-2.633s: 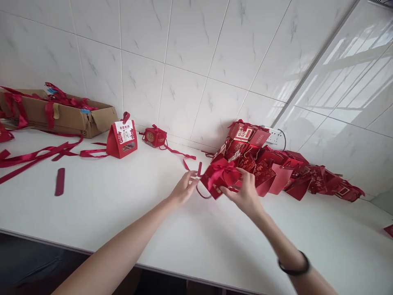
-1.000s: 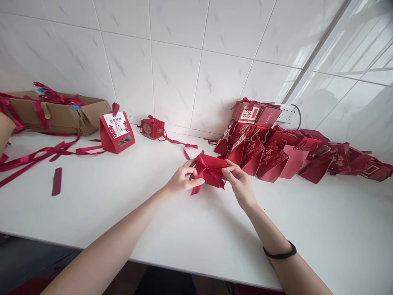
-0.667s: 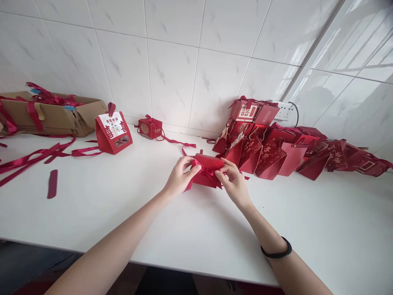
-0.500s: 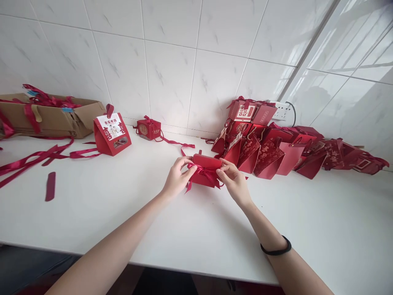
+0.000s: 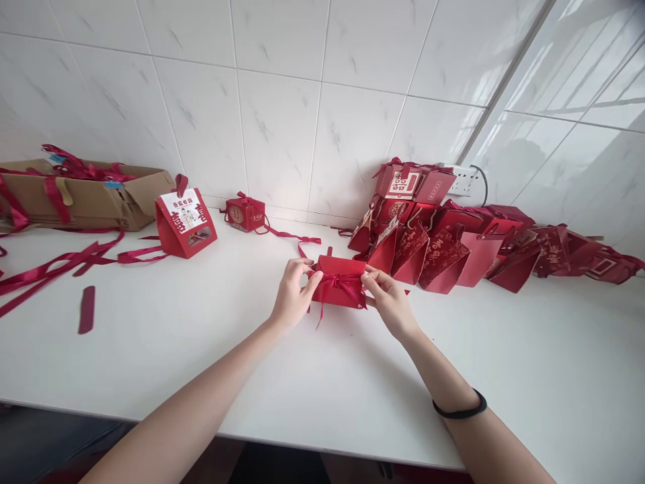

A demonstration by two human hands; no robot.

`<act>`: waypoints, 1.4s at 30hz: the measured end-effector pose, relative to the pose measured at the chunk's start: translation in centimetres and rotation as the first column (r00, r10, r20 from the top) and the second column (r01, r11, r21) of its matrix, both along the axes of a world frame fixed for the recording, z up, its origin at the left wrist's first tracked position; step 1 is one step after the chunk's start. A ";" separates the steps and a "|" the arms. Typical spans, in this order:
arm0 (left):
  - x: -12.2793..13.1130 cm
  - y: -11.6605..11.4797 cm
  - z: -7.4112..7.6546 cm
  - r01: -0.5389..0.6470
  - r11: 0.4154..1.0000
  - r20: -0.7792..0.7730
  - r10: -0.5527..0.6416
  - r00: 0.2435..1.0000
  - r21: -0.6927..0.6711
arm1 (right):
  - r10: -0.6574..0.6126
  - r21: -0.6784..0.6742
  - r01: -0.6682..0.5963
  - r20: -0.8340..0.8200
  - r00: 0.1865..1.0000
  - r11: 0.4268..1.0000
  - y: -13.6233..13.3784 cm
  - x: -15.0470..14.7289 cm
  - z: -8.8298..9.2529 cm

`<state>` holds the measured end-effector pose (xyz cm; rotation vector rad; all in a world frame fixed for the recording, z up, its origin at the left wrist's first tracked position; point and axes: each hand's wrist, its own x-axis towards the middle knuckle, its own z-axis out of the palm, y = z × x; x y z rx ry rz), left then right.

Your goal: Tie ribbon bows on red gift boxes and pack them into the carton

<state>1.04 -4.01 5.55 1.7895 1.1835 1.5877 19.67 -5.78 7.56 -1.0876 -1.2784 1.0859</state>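
A small red gift box (image 5: 341,296) is between my hands near the middle of the white table, with a dark red ribbon (image 5: 338,279) tied round its front. One thin ribbon end hangs below the box's lower edge. My left hand (image 5: 292,296) grips the box's left side, thumb in front and fingers behind. On the right side, my right hand (image 5: 390,302) pinches the box's edge near the top corner, thumb and fingers together. The fingertips behind the box are hidden.
Many red gift boxes (image 5: 443,259) are heaped at the right by the tiled wall, before a power strip (image 5: 466,181). At left are a cardboard box (image 5: 95,205) of ribbons, a standing red box (image 5: 194,238), a small cube box (image 5: 245,213) and loose ribbons (image 5: 55,269).
My left thumb has moved off the ribbon knot to the box's left edge. The ribbon lies flatter, and its loose end now hangs nearer the middle. The view has shifted slightly.
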 end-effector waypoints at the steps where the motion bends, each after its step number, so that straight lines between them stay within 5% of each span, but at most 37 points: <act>1: 0.0 0.0 0.0 -0.018 0.999 -0.025 0.019 1.000 0.032 | 0.006 -0.005 -0.006 -0.004 1.000 1.000 0.0 0.0 0.1; 4: -0.1 0.0 0.0 -0.040 0.996 -0.063 0.045 0.997 0.082 | -0.011 0.012 0.010 0.065 0.998 1.000 0.0 0.1 0.2; 10: -0.2 -0.3 0.0 0.030 0.999 -0.047 -0.033 0.998 -0.046 | -0.042 0.011 0.040 0.169 0.985 0.999 0.0 0.4 0.2; 15: -0.2 -0.3 0.1 -0.062 0.998 -0.074 0.061 0.995 -0.021 | -0.009 0.075 -0.006 0.206 0.979 0.997 0.0 0.5 0.6; 25: 0.4 -0.8 0.5 -0.085 0.995 -0.062 0.081 0.995 -0.059 | 0.047 0.026 -0.047 0.029 0.998 0.999 -0.3 0.1 0.7; 30: 0.3 -0.8 0.5 -0.088 0.996 -0.137 0.083 0.987 -0.029 | -0.017 0.008 0.016 0.125 0.992 1.000 -0.1 0.2 0.6; 34: 0.1 -0.8 0.4 -0.050 0.999 -0.155 0.046 0.987 -0.022 | 0.022 -0.033 -0.018 0.130 0.991 0.999 -0.1 0.2 0.4; 42: 0.3 0.0 0.5 0.158 0.974 0.072 -0.148 0.986 -0.160 | 0.102 0.043 -0.109 0.153 0.983 0.993 0.0 0.1 -0.2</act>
